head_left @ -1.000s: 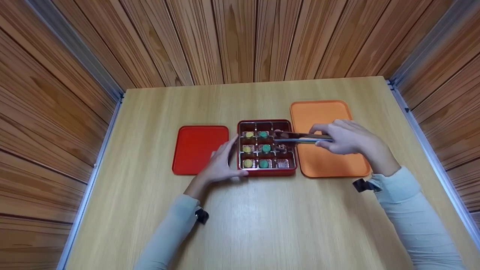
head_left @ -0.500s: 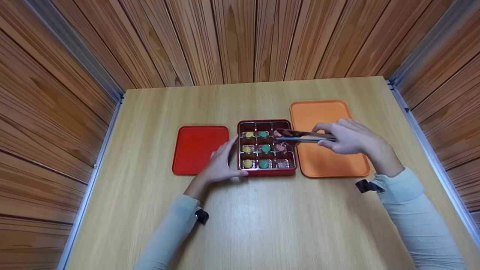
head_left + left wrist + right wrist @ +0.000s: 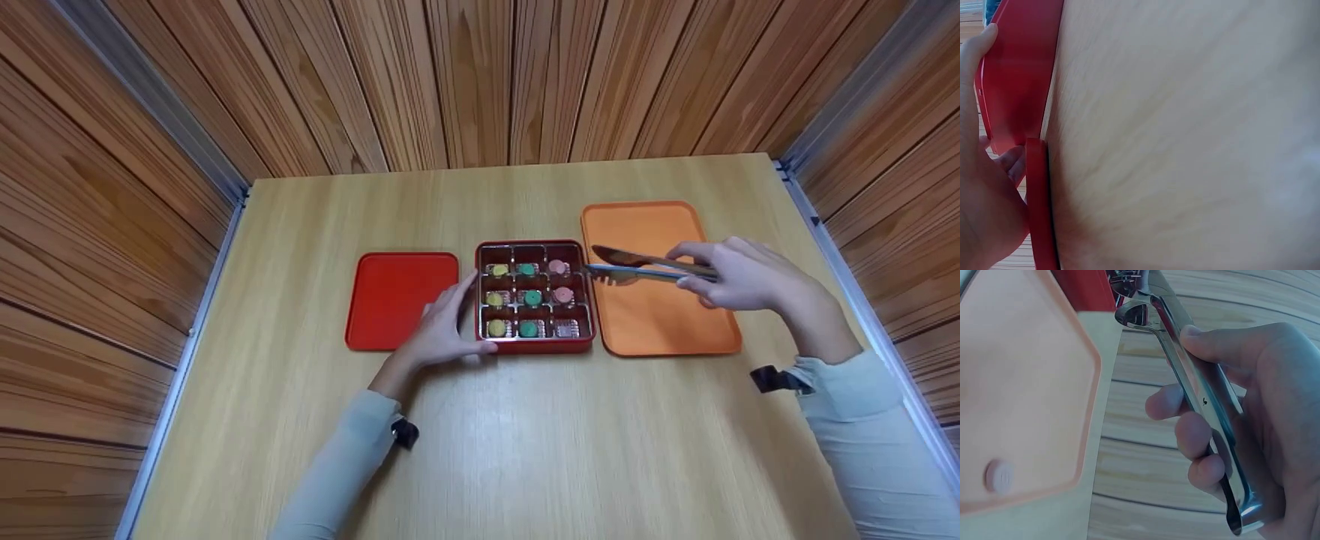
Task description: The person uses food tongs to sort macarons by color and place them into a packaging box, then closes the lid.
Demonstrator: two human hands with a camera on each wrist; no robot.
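Now we grip the tongs [image 3: 1210, 405] in our right hand [image 3: 757, 277] farther right than before — parted above the orange tray [image 3: 660, 330], tips near the red box [image 3: 540, 346] — and two pink pieces [image 3: 563, 295] show fully in its right column. Our left hand [image 3: 439, 334] stays put, extended fingers and thumb against the box.

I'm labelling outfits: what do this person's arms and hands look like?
The left sleeve and right sleeve are long, pale blue-grey, ending in cuffs. A small black block sits at each cuff. The left hand and right hand wear no gloves.
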